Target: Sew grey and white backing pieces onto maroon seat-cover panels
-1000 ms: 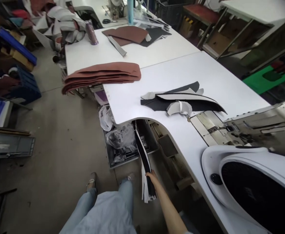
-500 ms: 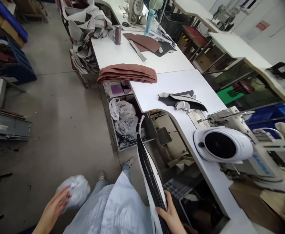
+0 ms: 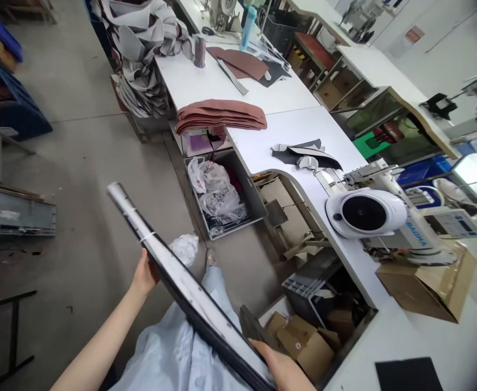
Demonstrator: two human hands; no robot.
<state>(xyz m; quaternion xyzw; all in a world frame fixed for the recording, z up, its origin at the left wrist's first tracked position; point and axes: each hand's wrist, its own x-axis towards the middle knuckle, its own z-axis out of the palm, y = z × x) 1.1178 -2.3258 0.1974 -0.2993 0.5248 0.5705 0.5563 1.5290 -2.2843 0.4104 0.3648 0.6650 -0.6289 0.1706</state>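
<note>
A long bundle of black and white strips [image 3: 200,296] slants across the front of my body, bound near its upper end by a narrow white tie. Below that tie, my left hand [image 3: 144,276] grips the bundle's edge, with most of the fingers hidden behind it. At the lower end my right hand [image 3: 277,365] is closed round the strips, its thumb lying on the white face. Partly behind the bundle is a crumpled white thing [image 3: 184,248], perhaps a plastic bag.
A white worktable [image 3: 299,122] carries stacked reddish-brown pieces [image 3: 222,115], dark and grey pieces [image 3: 306,155], and a sewing machine [image 3: 412,231] behind a white rounded device [image 3: 364,212]. A grey crate [image 3: 258,209] with plastic bags stands on the floor. Cardboard boxes [image 3: 303,339] lie below.
The bundle has swung leftward, its upper end now over the floor. My left hand, empty before, has moved up and taken hold of it. My right hand still holds the lower end.
</note>
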